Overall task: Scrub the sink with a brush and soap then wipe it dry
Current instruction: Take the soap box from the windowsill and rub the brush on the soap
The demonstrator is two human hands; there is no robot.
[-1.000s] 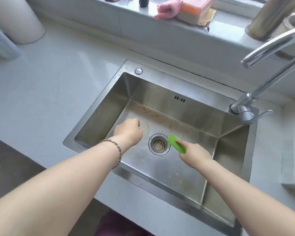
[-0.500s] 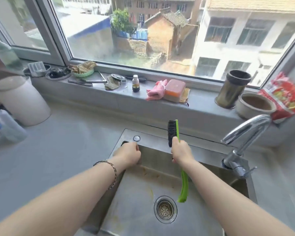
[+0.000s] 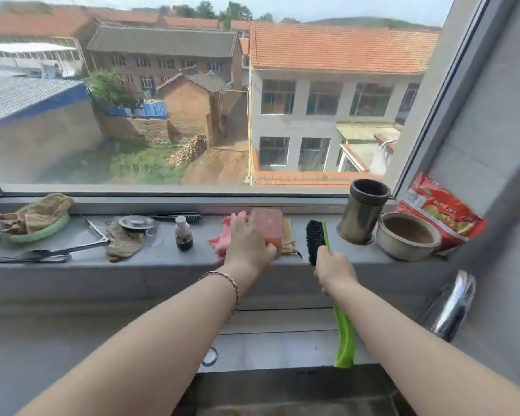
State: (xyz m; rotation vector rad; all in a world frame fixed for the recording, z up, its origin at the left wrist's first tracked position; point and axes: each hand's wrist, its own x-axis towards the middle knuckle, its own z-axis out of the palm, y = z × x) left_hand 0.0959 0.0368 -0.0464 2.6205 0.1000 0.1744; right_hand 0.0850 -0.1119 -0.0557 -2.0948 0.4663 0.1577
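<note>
a: up off the sink edge since half a second ago, the left hand [image 3: 246,244] now lies on the windowsill [image 3: 168,259], across the pink cloth [image 3: 218,247] and against the orange soap box [image 3: 267,226]
b: gripping it?
a: can't tell; fingers lie fairly flat, thumb at the box's near corner
b: and the brush?
a: the green brush [image 3: 344,340] stands upright in the right hand [image 3: 333,271], fingers wrapped round its handle, black bristles up just beside the box, handle end above the sink [image 3: 282,391]
b: right of it?
a: a metal cup [image 3: 360,217], then a bowl [image 3: 407,235]
</note>
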